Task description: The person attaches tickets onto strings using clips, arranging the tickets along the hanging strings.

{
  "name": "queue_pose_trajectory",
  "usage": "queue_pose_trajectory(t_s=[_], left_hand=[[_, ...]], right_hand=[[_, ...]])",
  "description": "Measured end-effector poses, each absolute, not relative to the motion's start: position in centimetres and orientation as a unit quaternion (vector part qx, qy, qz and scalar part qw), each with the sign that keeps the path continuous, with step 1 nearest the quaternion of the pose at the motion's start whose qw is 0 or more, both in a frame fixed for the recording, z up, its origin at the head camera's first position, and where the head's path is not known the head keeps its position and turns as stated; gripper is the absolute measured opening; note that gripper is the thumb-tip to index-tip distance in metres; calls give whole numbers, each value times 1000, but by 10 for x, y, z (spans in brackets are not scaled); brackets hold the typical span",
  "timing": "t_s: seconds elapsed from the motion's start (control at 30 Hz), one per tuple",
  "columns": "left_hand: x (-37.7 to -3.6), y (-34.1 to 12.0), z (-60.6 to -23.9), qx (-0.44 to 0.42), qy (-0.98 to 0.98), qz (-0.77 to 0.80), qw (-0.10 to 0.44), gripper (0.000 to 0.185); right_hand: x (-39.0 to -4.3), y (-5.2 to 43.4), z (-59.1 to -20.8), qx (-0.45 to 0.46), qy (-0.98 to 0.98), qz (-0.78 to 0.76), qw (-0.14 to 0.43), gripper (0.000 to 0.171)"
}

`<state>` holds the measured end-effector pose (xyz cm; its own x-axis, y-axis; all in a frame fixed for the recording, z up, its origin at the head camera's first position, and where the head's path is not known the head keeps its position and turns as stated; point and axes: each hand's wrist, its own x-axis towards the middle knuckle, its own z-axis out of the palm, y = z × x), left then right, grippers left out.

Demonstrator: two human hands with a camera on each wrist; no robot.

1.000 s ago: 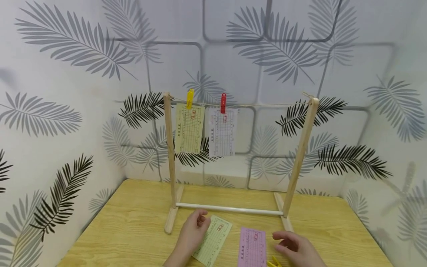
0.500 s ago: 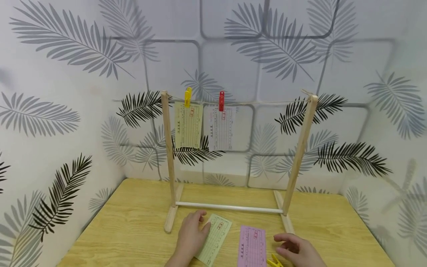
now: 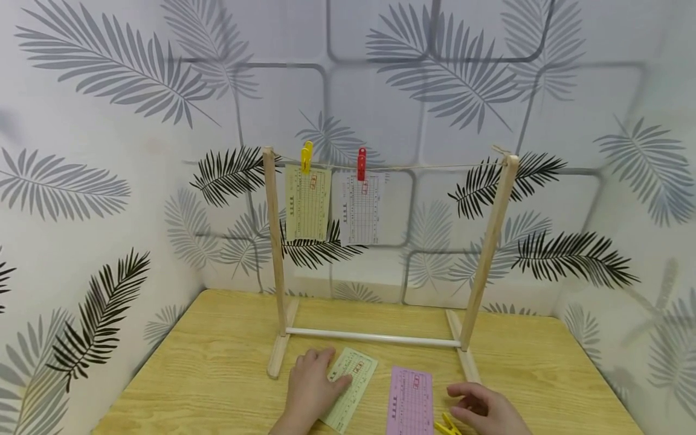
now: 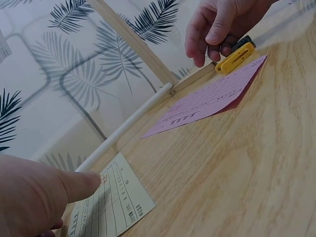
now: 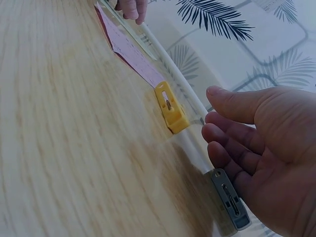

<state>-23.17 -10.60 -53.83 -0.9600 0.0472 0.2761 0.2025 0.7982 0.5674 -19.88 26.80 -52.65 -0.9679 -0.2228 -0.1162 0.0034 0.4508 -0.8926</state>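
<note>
My left hand (image 3: 311,389) lies at the left edge of a pale green printed slip (image 3: 359,379) on the table, its thumb reaching over the paper. The left wrist view shows that thumb (image 4: 81,185) nearly straight above the slip. My right hand (image 3: 485,408) hovers at the right, fingers loosely curled and holding nothing. Nearest to it are a yellow clothespin (image 5: 171,108) and a dark grey clothespin (image 5: 230,202), which lies close below its fingers in the right wrist view. A pink slip (image 3: 411,399) lies between the two hands.
Behind the slips stands a wooden frame (image 3: 492,241) with a white bottom rod (image 3: 375,338) and a string across its top. A yellow clothespin (image 3: 307,158) holds a green slip (image 3: 307,208) there; a red one (image 3: 361,164) holds a white slip (image 3: 361,211). Patterned walls enclose the table (image 3: 179,362).
My left hand has shifted onto the green slip's edge, its thumb moving right over the paper and its fingers lowering. My right hand has hardly moved.
</note>
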Motion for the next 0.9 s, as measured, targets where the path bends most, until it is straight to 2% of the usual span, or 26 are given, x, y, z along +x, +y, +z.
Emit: queue_pose_trajectory(t_s=[0.33, 0.9], left_hand=[[-231, -105, -542, -73, -946, -296, 109, 74], [-232, -107, -539, -74, -942, -310, 108, 49]], right_hand=[[-199, 274, -527, -86, 842, -519, 116, 47], [-197, 270, -523, -73, 847, -515, 112, 44]])
